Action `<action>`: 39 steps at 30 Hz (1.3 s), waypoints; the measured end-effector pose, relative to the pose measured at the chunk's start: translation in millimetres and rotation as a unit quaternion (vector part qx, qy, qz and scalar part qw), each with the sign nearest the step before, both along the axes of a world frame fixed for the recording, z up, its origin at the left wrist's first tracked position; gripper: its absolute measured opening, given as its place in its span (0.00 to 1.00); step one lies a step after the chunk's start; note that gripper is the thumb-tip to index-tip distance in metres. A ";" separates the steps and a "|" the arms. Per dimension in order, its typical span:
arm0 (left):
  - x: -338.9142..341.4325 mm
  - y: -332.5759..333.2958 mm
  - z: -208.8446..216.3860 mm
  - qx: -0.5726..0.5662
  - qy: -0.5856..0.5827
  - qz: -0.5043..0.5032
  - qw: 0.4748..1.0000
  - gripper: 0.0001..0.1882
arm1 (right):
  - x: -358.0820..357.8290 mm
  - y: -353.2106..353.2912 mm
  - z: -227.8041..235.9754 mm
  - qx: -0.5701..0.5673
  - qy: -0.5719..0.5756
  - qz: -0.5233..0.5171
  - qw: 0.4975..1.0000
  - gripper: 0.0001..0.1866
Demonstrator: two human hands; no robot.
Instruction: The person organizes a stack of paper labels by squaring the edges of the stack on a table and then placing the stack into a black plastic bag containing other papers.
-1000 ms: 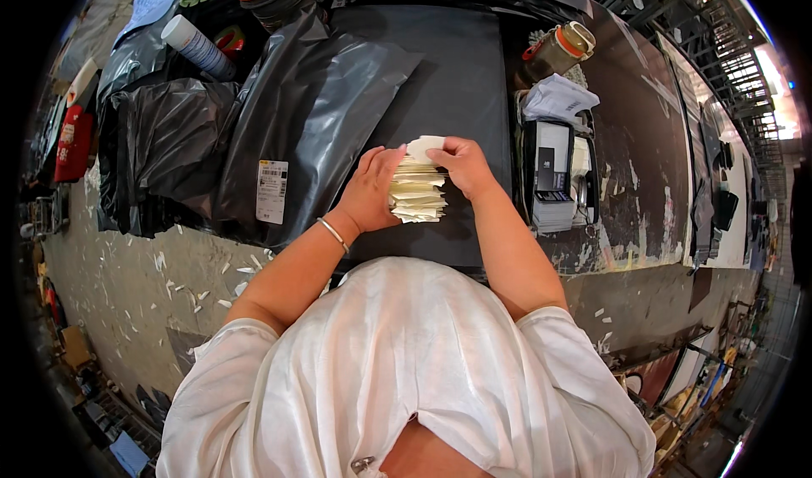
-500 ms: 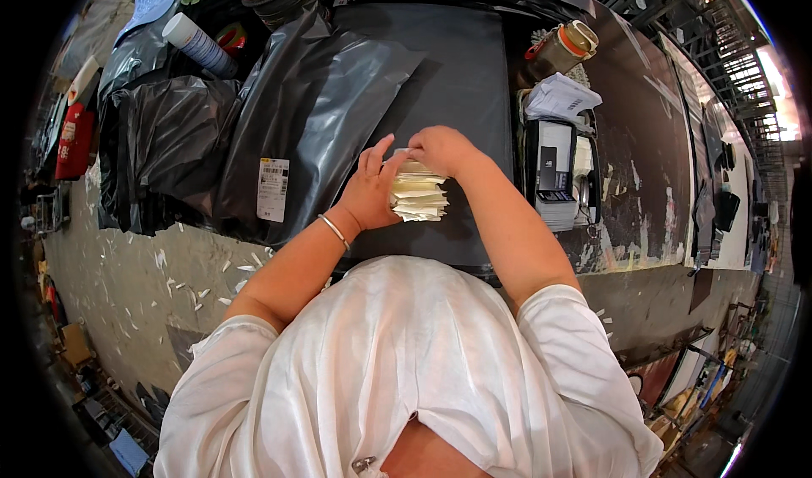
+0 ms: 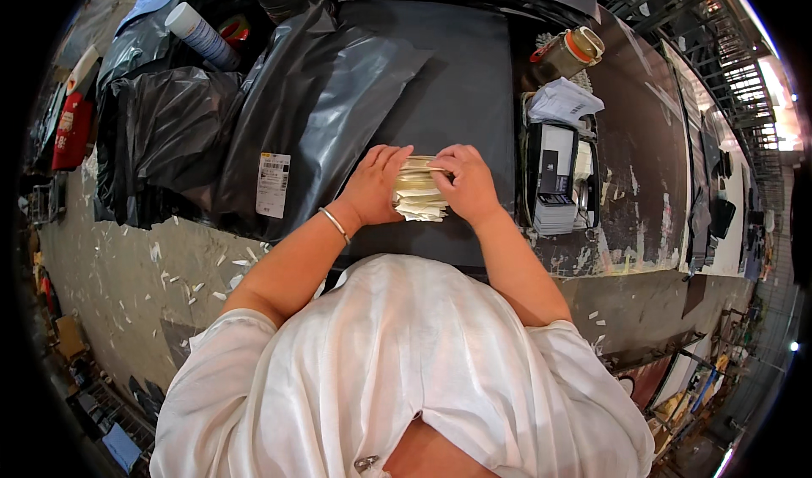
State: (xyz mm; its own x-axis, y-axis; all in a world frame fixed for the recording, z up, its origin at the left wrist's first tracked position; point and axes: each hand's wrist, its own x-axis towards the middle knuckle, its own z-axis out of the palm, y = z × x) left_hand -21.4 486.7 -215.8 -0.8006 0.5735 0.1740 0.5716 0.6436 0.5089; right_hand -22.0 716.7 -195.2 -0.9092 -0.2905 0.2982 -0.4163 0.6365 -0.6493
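A thick bundle of cream-coloured paper slips, its near edges uneven and fanned, is between my hands above a dark grey work surface. My left hand grips the bundle from its left side, with a metal bangle on the wrist. At the upper right of the same slips, my right hand has its fingers curled in a pinch on the edge. What exactly sits under its fingertips is partly hidden.
Left of the bundle lies a black plastic bag with a white label. On the right are a black open case, a crumpled white packet and a jar with an orange band. A spray can lies at the far left.
My right hand has shifted from the far edge of the slips to their upper right side, with its fingers now curled there. My left fingers have come closer together around the bundle.
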 end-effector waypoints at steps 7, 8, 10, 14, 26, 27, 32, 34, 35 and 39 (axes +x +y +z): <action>1.9 -2.1 -6.2 0.035 0.034 -0.004 0.999 0.66 | -4.9 10.0 -3.2 0.010 -0.041 -0.033 0.999 0.06; 0.5 -2.3 -6.9 0.035 0.030 -0.002 0.999 0.66 | -5.9 14.3 0.6 -0.020 -0.077 -0.052 0.995 0.06; 1.5 -3.6 -8.1 0.032 0.012 0.000 0.999 0.67 | -8.6 25.7 10.4 -0.079 -0.149 -0.087 0.982 0.06; 0.2 -2.0 -4.8 0.035 -0.031 -0.011 0.999 0.68 | -33.9 45.2 -6.5 -0.333 -0.201 -0.158 0.908 0.09; 1.7 0.8 2.0 -0.013 -0.004 0.031 0.999 0.66 | -53.7 -4.2 -40.3 -0.214 -0.317 0.067 0.922 0.20; 0.6 1.0 1.8 -0.012 -0.014 0.026 0.999 0.66 | -46.8 -7.7 -41.4 -0.308 -0.348 0.029 0.885 0.22; 0.3 0.6 1.4 0.018 -0.011 0.013 1.000 0.64 | -19.6 -16.4 -36.6 -0.094 -0.173 0.010 0.980 0.30; 0.9 0.5 2.7 0.025 -0.007 0.005 1.000 0.63 | -18.2 -16.6 -31.0 -0.069 -0.129 -0.045 0.988 0.33; -0.1 2.2 4.6 0.025 -0.009 0.002 1.000 0.63 | -18.8 -15.8 -36.3 -0.106 -0.155 -0.044 0.981 0.35; -0.7 1.2 -0.8 0.024 -0.016 0.005 1.000 0.64 | -14.9 -23.7 -41.6 -0.188 -0.266 -0.014 0.945 0.41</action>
